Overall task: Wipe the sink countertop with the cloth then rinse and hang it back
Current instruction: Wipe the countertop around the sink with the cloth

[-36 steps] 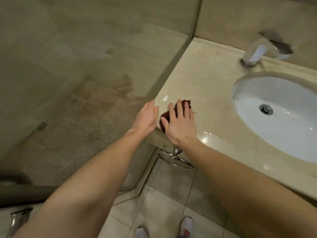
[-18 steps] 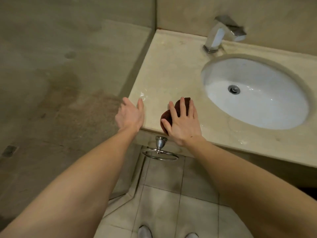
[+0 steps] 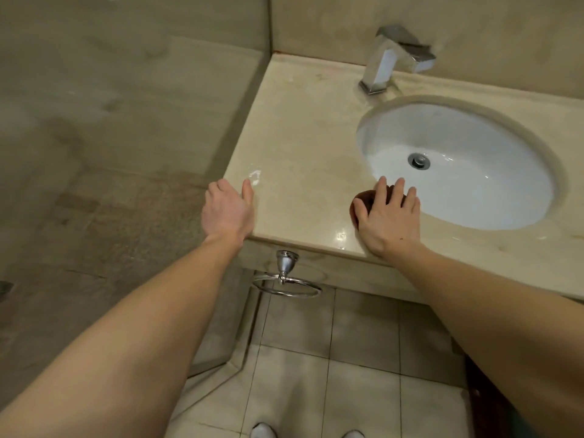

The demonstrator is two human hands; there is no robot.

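Fingers straight and spread, the right hand [image 3: 390, 221] presses the cloth [image 3: 365, 199] onto the countertop [image 3: 303, 137] at the sink's [image 3: 474, 191] eight o'clock. The cloth is dark reddish-brown, bunched and mostly covered. The left hand [image 3: 227, 213], at the cloth's nine o'clock, is relaxed and holds nothing.

Dim, yellowish light, soft picture.
Glare spots shine on the worktop [image 3: 300, 137] front; the wide lens bends the edges; the left wall [image 3: 94, 90] looks smeared.

left hand [image 3: 228, 213] relaxed, right hand [image 3: 390, 220] flat
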